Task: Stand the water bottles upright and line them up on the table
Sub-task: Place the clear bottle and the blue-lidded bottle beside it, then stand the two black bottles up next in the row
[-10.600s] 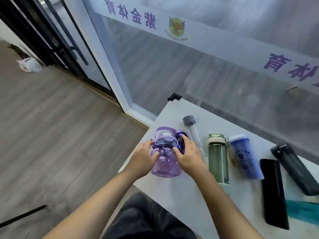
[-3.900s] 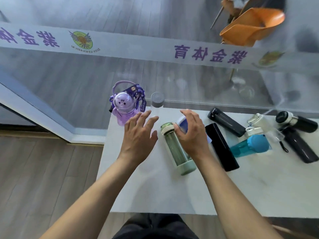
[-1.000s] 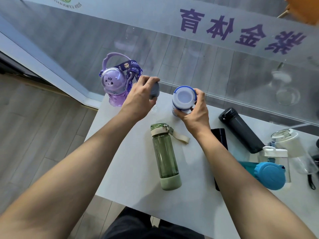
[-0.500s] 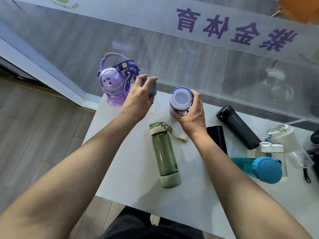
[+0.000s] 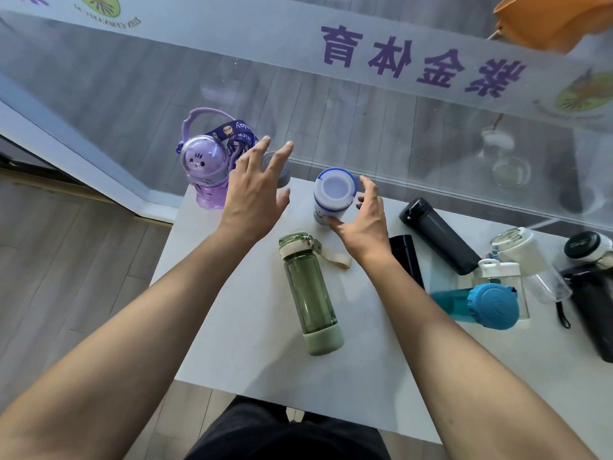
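From the head view: both your hands are spread and gripping nothing, the left hand (image 5: 255, 190) over the grey-capped bottle (image 5: 281, 171), the right hand (image 5: 361, 224) beside the upright blue-lidded cup (image 5: 334, 197) at the tabletop's (image 5: 252, 343) far edge. Likely next is the green bottle (image 5: 310, 293), lying flat mid-table: grasp it and stand it up.

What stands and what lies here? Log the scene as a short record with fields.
standing: purple bottle; grey-capped bottle; blue-rimmed cup
lying: green bottle; teal bottle; dark grey bottle; black bottle
far right: more bottles, states unclear
left hand: open, over the grey-capped bottle
right hand: open, beside the cup
surface: white table
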Demonstrator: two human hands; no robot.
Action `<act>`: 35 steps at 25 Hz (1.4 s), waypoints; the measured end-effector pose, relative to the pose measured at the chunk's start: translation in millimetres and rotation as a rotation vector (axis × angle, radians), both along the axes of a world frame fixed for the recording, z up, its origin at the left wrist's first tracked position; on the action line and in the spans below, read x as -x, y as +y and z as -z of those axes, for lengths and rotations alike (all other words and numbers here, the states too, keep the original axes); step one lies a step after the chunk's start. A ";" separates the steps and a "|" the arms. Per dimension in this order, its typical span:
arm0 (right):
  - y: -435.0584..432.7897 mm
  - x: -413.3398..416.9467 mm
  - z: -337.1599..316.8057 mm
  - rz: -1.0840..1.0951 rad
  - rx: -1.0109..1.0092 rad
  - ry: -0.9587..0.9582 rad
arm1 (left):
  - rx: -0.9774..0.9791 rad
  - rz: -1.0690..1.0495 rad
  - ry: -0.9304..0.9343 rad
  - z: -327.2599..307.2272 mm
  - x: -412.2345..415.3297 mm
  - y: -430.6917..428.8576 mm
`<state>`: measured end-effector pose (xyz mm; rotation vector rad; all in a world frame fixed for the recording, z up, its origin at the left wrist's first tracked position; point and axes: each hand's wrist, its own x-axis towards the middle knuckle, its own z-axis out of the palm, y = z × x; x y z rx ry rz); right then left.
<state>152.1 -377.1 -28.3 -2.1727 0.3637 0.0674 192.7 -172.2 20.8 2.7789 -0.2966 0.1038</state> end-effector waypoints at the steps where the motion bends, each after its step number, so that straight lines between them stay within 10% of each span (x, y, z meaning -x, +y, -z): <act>1: -3.5 4.6 -3.3 0.009 0.030 0.012 | 0.005 0.007 -0.032 -5.0 5.5 -3.1; 18: -71.3 135.2 -33.0 0.127 0.394 -0.132 | 0.060 0.331 0.031 7.1 110.6 -100.2; 35: -228.1 55.3 -13.6 -0.152 0.307 -0.087 | -0.114 0.069 0.324 55.8 104.0 -251.5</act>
